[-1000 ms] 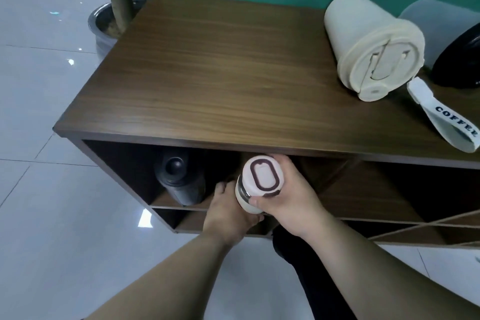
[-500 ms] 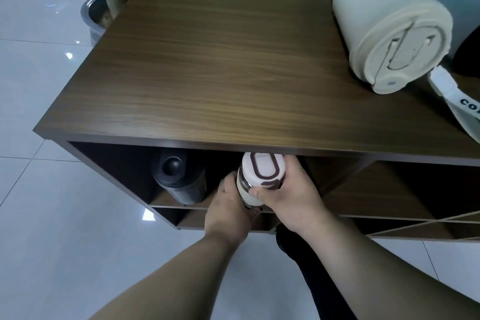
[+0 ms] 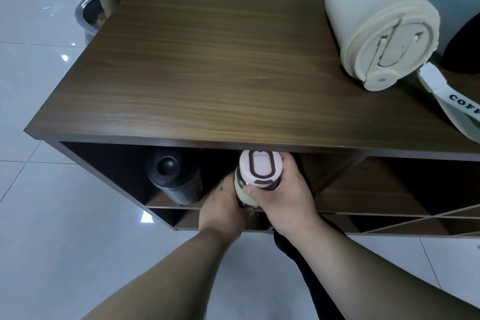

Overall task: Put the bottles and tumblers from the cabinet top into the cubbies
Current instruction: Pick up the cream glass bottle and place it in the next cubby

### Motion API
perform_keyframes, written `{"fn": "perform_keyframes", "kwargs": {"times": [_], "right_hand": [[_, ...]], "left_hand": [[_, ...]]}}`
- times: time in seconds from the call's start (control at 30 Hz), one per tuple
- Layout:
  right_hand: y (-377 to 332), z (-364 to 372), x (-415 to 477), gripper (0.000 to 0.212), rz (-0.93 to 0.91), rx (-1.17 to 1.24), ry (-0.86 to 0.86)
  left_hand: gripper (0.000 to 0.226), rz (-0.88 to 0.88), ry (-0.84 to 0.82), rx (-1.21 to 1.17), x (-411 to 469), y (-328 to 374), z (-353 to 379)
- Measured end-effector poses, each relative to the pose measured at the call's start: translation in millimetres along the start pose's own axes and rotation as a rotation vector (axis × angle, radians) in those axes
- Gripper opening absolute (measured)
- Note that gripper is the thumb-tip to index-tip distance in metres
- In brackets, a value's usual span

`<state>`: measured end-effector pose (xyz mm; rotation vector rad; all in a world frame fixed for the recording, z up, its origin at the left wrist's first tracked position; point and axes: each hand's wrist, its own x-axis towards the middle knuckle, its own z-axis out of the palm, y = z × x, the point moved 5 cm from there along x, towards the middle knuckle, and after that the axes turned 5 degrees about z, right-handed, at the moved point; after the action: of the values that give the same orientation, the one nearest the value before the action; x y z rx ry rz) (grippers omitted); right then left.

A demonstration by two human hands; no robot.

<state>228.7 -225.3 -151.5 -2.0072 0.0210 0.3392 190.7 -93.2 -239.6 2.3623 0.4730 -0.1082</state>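
Below the frame's centre, the right hand [image 3: 281, 193] and left hand [image 3: 223, 206] both clasp the white-lidded bottle [image 3: 255, 176]; best slid level into the cubby [image 3: 259, 161], clear of the black bottle [image 3: 175, 176].

The wooden cabinet top [image 3: 207, 60] carries a cream tumbler [image 3: 376, 39] on its side beside a dark-lidded tumbler [image 3: 465, 41]

Soft even light, wide-angle edge distortion

Strap [image 3: 452, 101] of cream tumbler [image 3: 381, 34], cabinet top right: dark letters "COFF", remainder cut off by frame edge.
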Motion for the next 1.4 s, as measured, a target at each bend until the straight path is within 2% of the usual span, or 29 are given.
{"fn": "perform_keyframes", "kwargs": {"times": [0.2,0.47,0.6,0.77,0.8,0.87,1.0,1.1,1.2,1.27,1.4], "right_hand": [[3,3,-1,0.069,0.023,0.013,0.011],[6,1,0,0.069,0.023,0.032,0.003],[9,2,-1,0.088,0.060,0.012,-0.059],[20,2,-5,0.105,0.178,-0.078,-0.121],[24,3,-7,0.113,0.191,-0.113,-0.130],[25,1,-17,0.120,0.220,-0.199,-0.168],[21,-14,-43,0.102,0.286,-0.287,-0.234],[9,-33,-65,0.087,0.244,-0.234,-0.176],[-4,-55,-94,0.058,0.210,-0.149,-0.081],[-13,-71,-115,0.037,0.199,-0.056,-0.012],[-49,-113,-137,0.022,0.101,0.044,0.183]], "left_hand": [[0.055,0.010,0.009,0.012,1,-3,1],[0.059,0.038,-0.002,0.019,0,-1,3],[0.071,0.069,-0.021,-0.050,-2,0,0],[0.105,0.037,-0.068,-0.254,-5,-10,1],[0.107,0.039,-0.075,-0.285,-5,-16,5],[0.097,0.047,-0.113,-0.317,-11,-19,6],[0.077,0.058,-0.246,-0.239,-39,-6,-17],[0.071,0.094,-0.335,-0.141,-68,14,-48],[0.048,0.119,-0.315,-0.145,-93,38,-78],[0.046,0.159,-0.279,-0.166,-108,54,-94],[0.029,0.239,-0.197,-0.346,-137,91,-122]]}}
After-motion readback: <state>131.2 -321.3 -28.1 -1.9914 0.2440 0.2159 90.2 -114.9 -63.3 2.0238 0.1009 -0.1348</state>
